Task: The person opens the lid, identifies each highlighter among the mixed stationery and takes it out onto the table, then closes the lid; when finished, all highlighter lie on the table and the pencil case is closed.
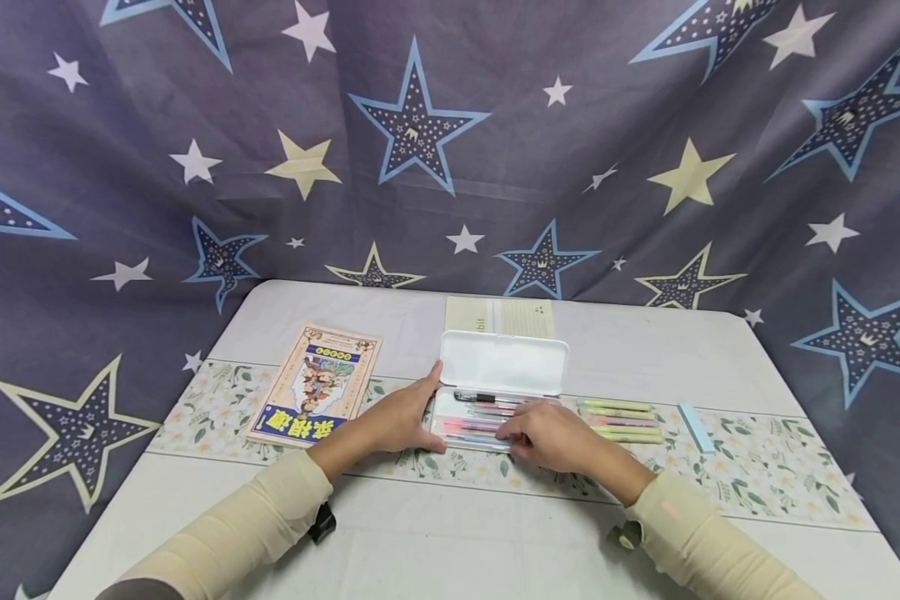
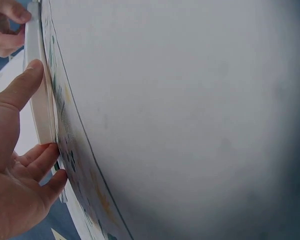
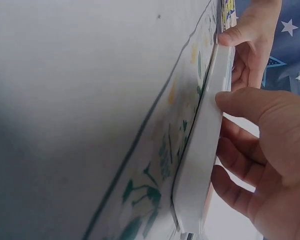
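A white pencil case (image 1: 504, 364) lies on the table, its lid raised at the back. Inside are several pens (image 1: 476, 425), pink, blue and clear, and a black-capped pen (image 1: 474, 397) along the back. My left hand (image 1: 401, 415) grips the case's left end, the thumb at the front wall (image 2: 35, 107) and the fingers round the end. Over the right half, my right hand (image 1: 551, 435) reaches in with bent fingers, its thumb at the front rim in the right wrist view. Its fingertips are among the pens; I cannot tell whether they pinch one.
Several yellow and pink highlighters (image 1: 622, 422) lie right of the case, and a light blue strip (image 1: 696, 428) beyond them. To the left is a book (image 1: 317, 383) with an illustrated cover. Behind the lid lies a pale notebook (image 1: 498, 315). A floral band (image 1: 765, 471) crosses the table.
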The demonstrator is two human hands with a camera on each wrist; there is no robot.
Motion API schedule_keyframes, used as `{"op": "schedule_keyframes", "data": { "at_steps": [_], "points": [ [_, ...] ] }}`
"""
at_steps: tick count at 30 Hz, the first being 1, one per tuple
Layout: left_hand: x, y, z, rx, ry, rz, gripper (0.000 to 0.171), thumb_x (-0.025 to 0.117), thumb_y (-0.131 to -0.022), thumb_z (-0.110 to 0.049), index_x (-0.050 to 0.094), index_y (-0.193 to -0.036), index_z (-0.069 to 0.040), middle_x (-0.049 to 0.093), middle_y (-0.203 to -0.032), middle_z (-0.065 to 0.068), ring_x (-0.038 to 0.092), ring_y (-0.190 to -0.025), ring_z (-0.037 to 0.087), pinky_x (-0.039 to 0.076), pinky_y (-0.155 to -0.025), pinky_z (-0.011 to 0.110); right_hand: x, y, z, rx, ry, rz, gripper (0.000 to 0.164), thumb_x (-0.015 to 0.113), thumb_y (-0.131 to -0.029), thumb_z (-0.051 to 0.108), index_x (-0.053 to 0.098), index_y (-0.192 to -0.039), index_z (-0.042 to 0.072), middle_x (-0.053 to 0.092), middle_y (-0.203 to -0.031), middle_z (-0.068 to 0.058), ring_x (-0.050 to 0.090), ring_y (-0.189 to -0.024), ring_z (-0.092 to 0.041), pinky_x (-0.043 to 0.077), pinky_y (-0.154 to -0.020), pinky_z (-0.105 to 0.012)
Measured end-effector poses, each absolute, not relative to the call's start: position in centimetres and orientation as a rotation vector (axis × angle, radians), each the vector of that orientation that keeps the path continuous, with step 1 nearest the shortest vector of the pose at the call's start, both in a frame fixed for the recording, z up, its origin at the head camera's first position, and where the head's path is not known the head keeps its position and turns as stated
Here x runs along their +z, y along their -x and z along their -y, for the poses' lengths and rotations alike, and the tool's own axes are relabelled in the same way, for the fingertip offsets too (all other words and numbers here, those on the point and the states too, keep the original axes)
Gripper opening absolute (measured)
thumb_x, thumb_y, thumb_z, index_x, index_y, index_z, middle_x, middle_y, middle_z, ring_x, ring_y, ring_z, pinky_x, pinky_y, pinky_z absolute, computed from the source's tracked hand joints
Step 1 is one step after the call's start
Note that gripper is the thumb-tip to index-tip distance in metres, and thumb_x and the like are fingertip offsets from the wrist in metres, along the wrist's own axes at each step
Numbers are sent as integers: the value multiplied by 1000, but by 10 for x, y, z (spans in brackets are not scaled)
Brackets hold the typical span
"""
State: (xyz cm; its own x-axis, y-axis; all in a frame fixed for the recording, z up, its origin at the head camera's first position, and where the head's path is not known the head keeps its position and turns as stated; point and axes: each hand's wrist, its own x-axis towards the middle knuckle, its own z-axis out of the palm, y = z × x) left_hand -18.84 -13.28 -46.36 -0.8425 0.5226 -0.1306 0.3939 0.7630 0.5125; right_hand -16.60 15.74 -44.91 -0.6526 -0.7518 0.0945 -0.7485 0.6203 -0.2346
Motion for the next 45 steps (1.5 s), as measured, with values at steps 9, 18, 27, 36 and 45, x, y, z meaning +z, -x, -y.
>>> {"op": "schedule_keyframes", "data": {
  "at_steps": [9, 18, 27, 36, 45],
  "points": [
    [-462, 187, 132, 703, -706, -2686, 136, 87, -75, -53, -6, -165, -11, 29, -168, 10, 33, -153, 26, 33, -123, 43, -447, 161, -154, -353, 1245, -2873, 20, 79, -84, 13, 79, -101, 24, 66, -78, 13, 47, -69, -2, 44, -67, -24],
    [-461, 188, 132, 694, -691, -2683, 136, 86, -75, -55, -7, -165, -13, 25, -169, 10, 32, -154, 26, 33, -123, 42, -445, 157, -149, -245, 1219, -2915, 22, 72, -85, 9, 79, -99, 24, 73, -81, 10, 39, -60, -5, 35, -57, -23],
    [-464, 188, 132, 698, -703, -2693, 137, 87, -74, -54, -5, -165, -11, 30, -167, 11, 34, -153, 27, 34, -123, 43, -450, 163, -151, -342, 1184, -2877, 13, 80, -83, 16, 77, -94, 22, 61, -73, 15, 44, -67, -3, 41, -66, -23],
    [-463, 188, 132, 698, -711, -2693, 136, 87, -75, -54, -6, -165, -11, 31, -167, 10, 33, -153, 26, 33, -123, 43, -449, 168, -154, -445, 1232, -2825, 14, 80, -82, 14, 79, -95, 19, 69, -81, 10, 54, -74, -4, 47, -69, -24],
    [-463, 188, 131, 690, -720, -2700, 137, 89, -74, -51, -4, -164, -8, 32, -166, 13, 35, -152, 28, 33, -124, 42, -450, 166, -160, -403, 1281, -2844, 14, 81, -86, 16, 80, -100, 19, 75, -91, 8, 58, -78, -2, 54, -80, -31]
  ]
}}
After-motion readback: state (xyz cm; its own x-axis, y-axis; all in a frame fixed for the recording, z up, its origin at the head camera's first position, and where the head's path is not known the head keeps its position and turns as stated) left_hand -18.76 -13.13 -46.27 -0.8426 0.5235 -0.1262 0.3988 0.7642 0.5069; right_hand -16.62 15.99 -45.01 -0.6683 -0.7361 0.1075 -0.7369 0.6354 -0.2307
